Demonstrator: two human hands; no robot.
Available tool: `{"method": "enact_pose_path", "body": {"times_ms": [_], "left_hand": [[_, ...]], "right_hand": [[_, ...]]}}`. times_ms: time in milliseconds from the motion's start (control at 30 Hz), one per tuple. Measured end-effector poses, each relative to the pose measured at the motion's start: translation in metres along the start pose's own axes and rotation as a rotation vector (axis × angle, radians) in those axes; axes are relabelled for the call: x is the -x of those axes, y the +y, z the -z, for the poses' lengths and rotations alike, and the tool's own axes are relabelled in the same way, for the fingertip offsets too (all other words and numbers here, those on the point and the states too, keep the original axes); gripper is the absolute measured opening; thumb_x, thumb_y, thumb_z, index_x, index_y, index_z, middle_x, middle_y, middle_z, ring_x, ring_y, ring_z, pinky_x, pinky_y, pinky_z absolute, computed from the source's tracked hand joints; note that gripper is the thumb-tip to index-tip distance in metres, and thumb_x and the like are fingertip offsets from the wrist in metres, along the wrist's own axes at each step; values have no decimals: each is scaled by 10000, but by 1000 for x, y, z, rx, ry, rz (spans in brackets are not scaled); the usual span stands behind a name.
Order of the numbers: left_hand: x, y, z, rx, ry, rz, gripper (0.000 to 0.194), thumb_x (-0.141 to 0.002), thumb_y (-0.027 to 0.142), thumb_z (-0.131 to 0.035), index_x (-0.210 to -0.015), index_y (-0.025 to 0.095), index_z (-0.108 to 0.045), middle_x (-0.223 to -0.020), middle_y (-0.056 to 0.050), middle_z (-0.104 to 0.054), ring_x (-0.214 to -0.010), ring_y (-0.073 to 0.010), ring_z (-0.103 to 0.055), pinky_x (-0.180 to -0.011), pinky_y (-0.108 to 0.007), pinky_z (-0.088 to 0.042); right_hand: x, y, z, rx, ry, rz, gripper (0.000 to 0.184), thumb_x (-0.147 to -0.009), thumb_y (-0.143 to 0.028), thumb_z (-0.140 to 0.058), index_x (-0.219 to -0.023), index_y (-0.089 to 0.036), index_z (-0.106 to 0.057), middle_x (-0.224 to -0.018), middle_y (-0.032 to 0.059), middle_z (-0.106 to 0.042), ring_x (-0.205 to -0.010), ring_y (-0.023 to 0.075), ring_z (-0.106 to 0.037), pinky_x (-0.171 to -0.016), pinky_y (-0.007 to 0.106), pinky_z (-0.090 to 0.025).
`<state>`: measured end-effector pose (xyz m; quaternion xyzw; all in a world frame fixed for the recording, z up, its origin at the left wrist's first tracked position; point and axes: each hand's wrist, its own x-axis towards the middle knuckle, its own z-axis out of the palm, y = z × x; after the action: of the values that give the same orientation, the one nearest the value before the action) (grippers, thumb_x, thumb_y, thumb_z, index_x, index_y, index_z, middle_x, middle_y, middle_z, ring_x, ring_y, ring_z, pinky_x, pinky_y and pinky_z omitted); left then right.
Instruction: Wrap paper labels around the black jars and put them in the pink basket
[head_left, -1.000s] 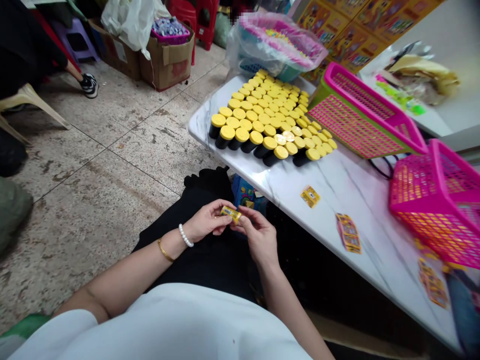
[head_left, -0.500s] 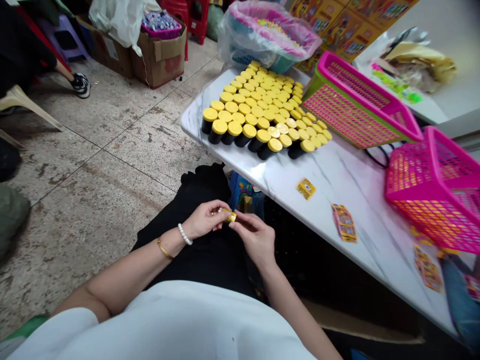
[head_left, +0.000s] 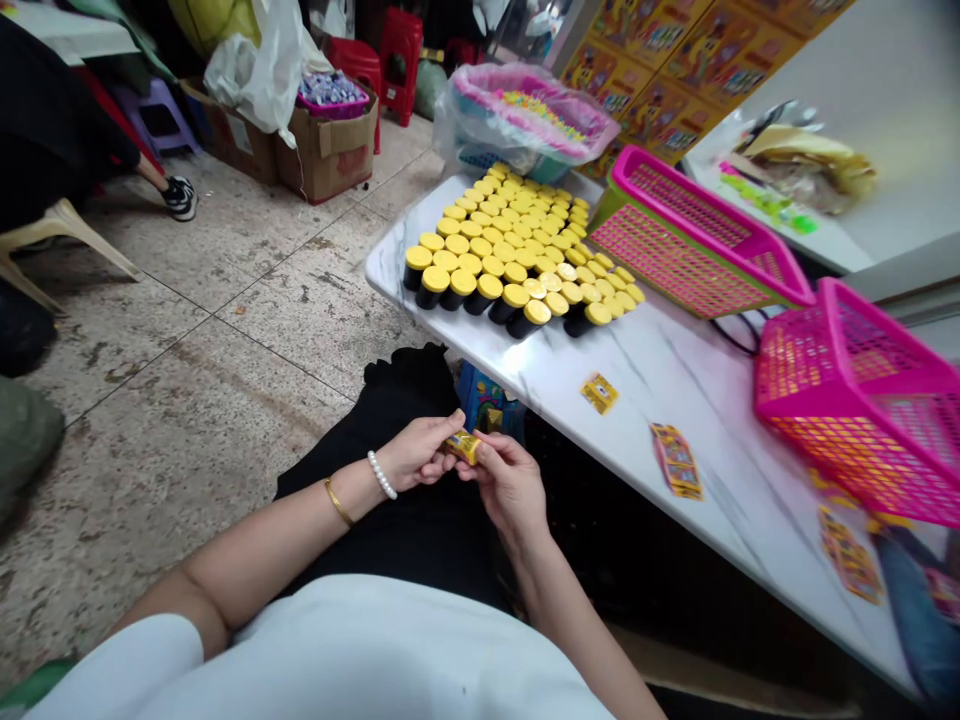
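Observation:
Over my lap, my left hand [head_left: 420,452] and my right hand [head_left: 511,484] pinch the two ends of a small yellow printed piece [head_left: 463,446]. It looks like a rolled or wrapped label; its exact kind is hard to make out. My left thumb lies along its upper end, and my right thumb and fingers close on its lower right end. To the right on the table are a yellow printed label [head_left: 599,393] and a small stack of labels [head_left: 676,460]. Many black tubs with yellow lids [head_left: 491,266] stand packed together on the table.
The marble-patterned table [head_left: 637,440] runs down to my right. Two pink baskets [head_left: 705,235] [head_left: 847,410] stand along its far side. A plastic-lined basin [head_left: 532,115] holds small colourful pieces. Cartons [head_left: 330,150] stand on the floor, and a person's foot [head_left: 180,198] shows at left.
The yellow piece has turned so that more of its printed side shows, and my fingers have shifted around it. The whole view has tilted slightly upward.

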<state>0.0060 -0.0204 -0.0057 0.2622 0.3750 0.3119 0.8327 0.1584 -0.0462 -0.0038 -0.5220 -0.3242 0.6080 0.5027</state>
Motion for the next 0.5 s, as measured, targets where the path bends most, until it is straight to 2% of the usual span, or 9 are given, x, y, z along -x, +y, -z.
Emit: {"method": "enact_pose_path", "body": {"times_ms": [100, 167, 233, 300, 400, 467, 500], "left_hand": [[-10, 7, -9, -36, 63, 51, 613, -738, 765, -614, -664, 161, -544, -374, 56, -463, -242, -29, -254, -302, -182, -121], [-13, 6, -15, -108, 94, 57, 643, -714, 797, -602, -641, 160, -548, -353, 50, -451, -242, -34, -254, -307, -185, -126], [-14, 0, -18, -136, 116, 77, 685, -678, 847, -574, -679, 162, -566, -347, 58, -439, -246, -41, -248, -308, -182, -139], [-14, -10, -16, -134, 58, 112, 733, -655, 888, -535, -757, 164, -595, -348, 57, -447, -250, -49, -241, -310, -185, -154], [-20, -24, -5, -133, -99, 71, 798, -649, 907, -511, -909, 163, -642, -355, 61, -455, -262, -59, -230, -325, -195, -168], [-27, -30, 3, -151, -157, 34, 876, -603, 945, -490, -957, 162, -661, -366, 46, -472, -276, -68, -240, -348, -204, -131], [-31, -31, 7, -156, -139, 1, 904, -568, 960, -495, -952, 160, -672, -368, 45, -460, -294, -67, -247, -368, -207, -119]], "right_hand": [[1, -7, 4, 155, 41, 183, 221, -704, -392, -840, -837, -222, -793, -806, 8, -651, -546, 125, -670, -533, 284, -624], [6, -15, 9, 349, -4, 335, 243, -739, -341, -813, -966, -257, -794, -943, 34, -655, -677, 142, -689, -636, 301, -633], [14, -22, 13, 525, -86, 422, 300, -745, -294, -803, -1044, -289, -782, -1026, 54, -655, -826, 177, -692, -721, 305, -621], [23, -25, 17, 622, -171, 426, 218, -761, -267, -783, -978, -286, -792, -1005, 62, -664, -908, 203, -687, -734, 293, -602], [26, -36, 22, 655, -238, 398, 180, -703, -216, -795, -877, -241, -752, -942, 43, -661, -763, 163, -670, -588, 231, -552], [18, -62, 27, 619, -281, 315, 174, -711, -227, -783, -864, -208, -703, -862, 22, -672, -634, 124, -643, -535, 218, -524], [10, -83, 29, 586, -286, 275, 189, -737, -256, -772, -892, -198, -681, -793, 10, -680, -588, 117, -640, -536, 224, -528]]}}
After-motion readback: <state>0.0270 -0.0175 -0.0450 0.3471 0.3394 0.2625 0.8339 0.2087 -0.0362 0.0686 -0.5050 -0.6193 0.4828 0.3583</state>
